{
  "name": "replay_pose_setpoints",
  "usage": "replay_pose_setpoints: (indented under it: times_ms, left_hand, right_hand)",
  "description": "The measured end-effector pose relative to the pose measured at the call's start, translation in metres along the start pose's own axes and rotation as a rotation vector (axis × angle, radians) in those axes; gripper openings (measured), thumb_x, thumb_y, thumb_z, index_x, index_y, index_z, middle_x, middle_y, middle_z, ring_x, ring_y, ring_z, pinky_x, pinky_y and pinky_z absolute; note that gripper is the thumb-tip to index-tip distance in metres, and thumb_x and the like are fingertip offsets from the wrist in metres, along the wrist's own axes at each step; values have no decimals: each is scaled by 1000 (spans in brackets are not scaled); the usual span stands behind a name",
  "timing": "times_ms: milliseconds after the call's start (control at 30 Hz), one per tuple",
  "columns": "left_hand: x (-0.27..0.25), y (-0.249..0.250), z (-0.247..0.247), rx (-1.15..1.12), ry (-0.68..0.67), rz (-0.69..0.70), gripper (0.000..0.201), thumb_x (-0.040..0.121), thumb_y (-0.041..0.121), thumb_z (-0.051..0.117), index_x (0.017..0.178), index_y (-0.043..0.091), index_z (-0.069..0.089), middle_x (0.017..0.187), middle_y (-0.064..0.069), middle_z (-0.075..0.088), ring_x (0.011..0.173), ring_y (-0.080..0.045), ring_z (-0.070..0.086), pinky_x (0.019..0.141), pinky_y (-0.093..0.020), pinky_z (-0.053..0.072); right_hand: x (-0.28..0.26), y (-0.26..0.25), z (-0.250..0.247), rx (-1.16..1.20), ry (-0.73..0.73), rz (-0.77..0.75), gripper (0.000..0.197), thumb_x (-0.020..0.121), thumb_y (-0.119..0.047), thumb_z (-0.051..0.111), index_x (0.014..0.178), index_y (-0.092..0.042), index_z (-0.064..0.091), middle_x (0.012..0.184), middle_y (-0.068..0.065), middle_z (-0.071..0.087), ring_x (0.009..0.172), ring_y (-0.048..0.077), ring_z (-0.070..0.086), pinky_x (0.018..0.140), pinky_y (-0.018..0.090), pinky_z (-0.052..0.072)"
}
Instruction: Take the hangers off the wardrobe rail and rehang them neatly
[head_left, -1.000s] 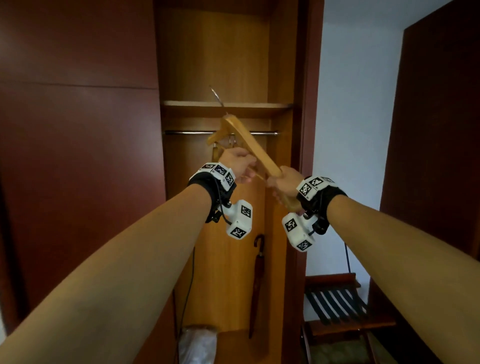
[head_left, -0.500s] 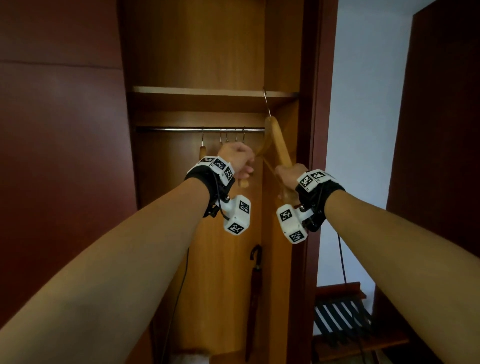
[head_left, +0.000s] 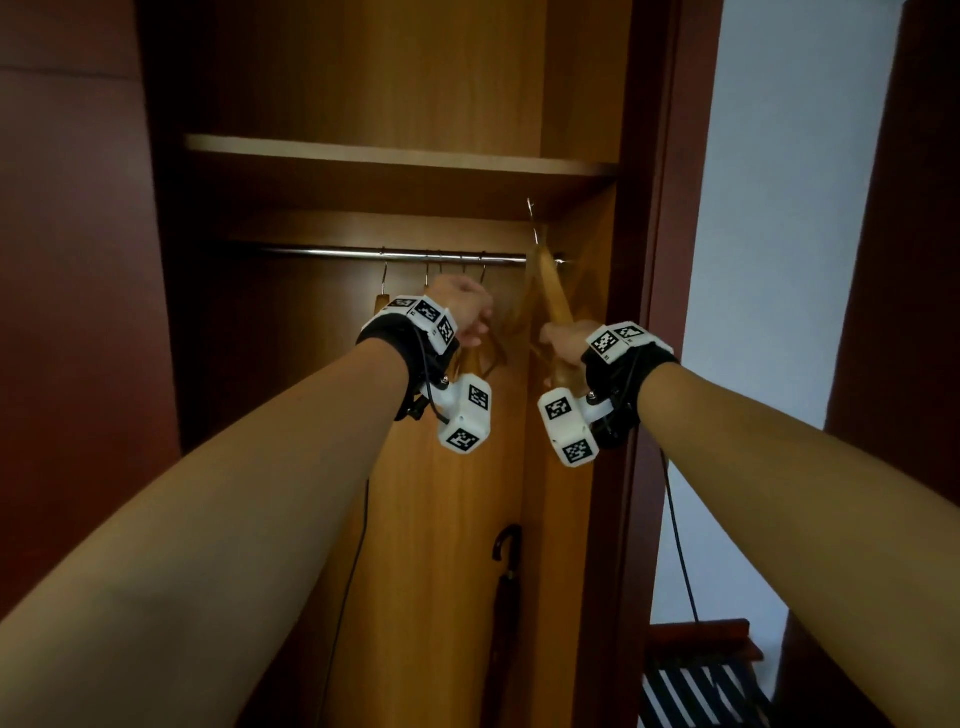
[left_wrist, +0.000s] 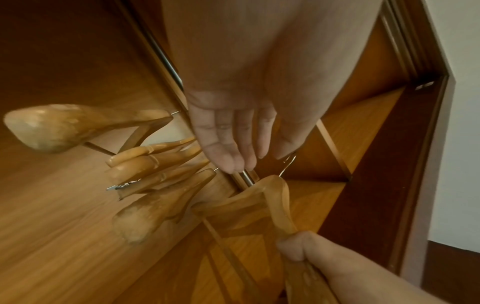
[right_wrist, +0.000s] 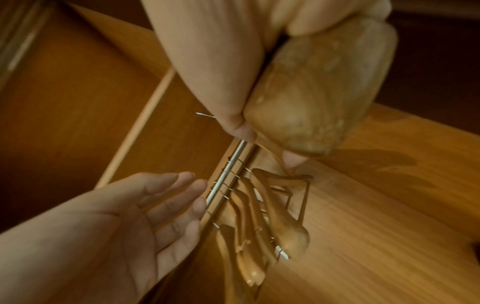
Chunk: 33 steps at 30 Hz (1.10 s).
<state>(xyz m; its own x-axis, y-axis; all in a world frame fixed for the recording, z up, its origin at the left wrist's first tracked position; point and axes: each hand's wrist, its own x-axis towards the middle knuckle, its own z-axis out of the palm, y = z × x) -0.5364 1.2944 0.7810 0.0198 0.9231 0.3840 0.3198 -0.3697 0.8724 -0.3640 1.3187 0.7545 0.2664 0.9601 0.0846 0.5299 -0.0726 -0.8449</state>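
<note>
My right hand (head_left: 563, 340) grips one arm of a wooden hanger (head_left: 553, 296) and holds it tilted at the right end of the metal rail (head_left: 395, 253). Its wire hook (head_left: 530, 208) stands above the rail's level. The right wrist view shows that hand's fingers (right_wrist: 233, 72) wrapped round the hanger's rounded end (right_wrist: 311, 92). My left hand (head_left: 467, 312) is empty, its fingers (left_wrist: 233, 148) straight and close to the rail (left_wrist: 244, 176). Several more wooden hangers (head_left: 384, 301) hang bunched on the rail (right_wrist: 228, 174), left of the held one.
A wooden shelf (head_left: 395, 156) runs just above the rail. The wardrobe's side panel (head_left: 587, 260) is right behind the held hanger. A folded umbrella (head_left: 506, 597) hangs lower inside. A dark door (head_left: 78, 312) is at the left, a slatted luggage rack (head_left: 701, 680) at the lower right.
The held hanger has moved right and up to the rail's right end. My left hand has let go of it and opened. The view has tilted upward.
</note>
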Motion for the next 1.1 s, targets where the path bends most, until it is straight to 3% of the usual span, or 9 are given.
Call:
replay_pose_setpoints:
  times_ms: [100,300,433,567,700,767,867,1000,1100]
  left_hand:
    - [20,-9,8,57,-9,-4,14,94,12,59,107,12,62,81,-1,63,64,-11,58,62,-26,57]
    - [69,-27,13,102,-77,20,14,93,16,60,106,15,62,88,0,64,75,-11,60,75,-30,57]
    - [98,-38,12,109,-124,31,13,93,20,60,105,18,62,95,0,67,82,-11,61,78,-31,57]
    - [119,-49,6,87,-182,25,9,94,21,59,103,21,59,101,0,66,91,-14,62,85,-34,57]
    - [131,-56,2,78,-215,45,13,95,19,57,108,18,58,103,-1,65,94,-15,61,88,-34,56]
    - [136,-59,1,68,-231,47,14,95,19,57,108,18,58,103,-2,64,95,-16,61,88,-34,56]
    - [140,-62,-1,53,-255,44,10,95,18,58,105,19,58,100,0,63,97,-16,61,86,-32,56]
    - [145,-65,-3,51,-284,52,15,94,17,59,109,18,59,98,0,63,92,-14,60,82,-31,56]
    - [147,-68,-5,41,-295,55,18,94,17,59,111,17,60,100,-2,63,91,-14,60,81,-31,56]
  right_hand:
    - [37,9,6,-10,-21,25,46,63,-48,56,88,-9,53,93,20,70,83,39,71,84,51,56]
    - [93,13,19,-35,17,49,44,61,-49,57,81,-11,49,93,20,70,79,40,71,82,52,57]
    - [125,6,20,-113,59,86,56,59,-56,56,91,-11,55,94,17,70,79,38,71,80,50,57]
    - [112,-9,23,-150,115,96,55,74,-56,58,106,-12,54,91,14,63,79,34,65,81,44,55]
    - [101,-18,29,-137,116,139,55,92,-44,54,129,-5,46,96,15,58,68,29,53,66,39,49]
    - [104,-17,30,-148,119,160,57,92,-44,54,130,-3,45,89,15,57,71,31,56,69,40,53]
    - [113,-16,31,-145,121,180,61,91,-46,55,133,-3,45,88,16,56,76,33,57,87,46,53]
    - [120,-15,33,-112,123,212,65,92,-46,54,136,0,41,110,22,59,87,35,60,90,45,52]
    - [119,-14,38,-110,122,235,62,95,-43,52,135,2,39,97,21,57,78,35,57,81,42,50]
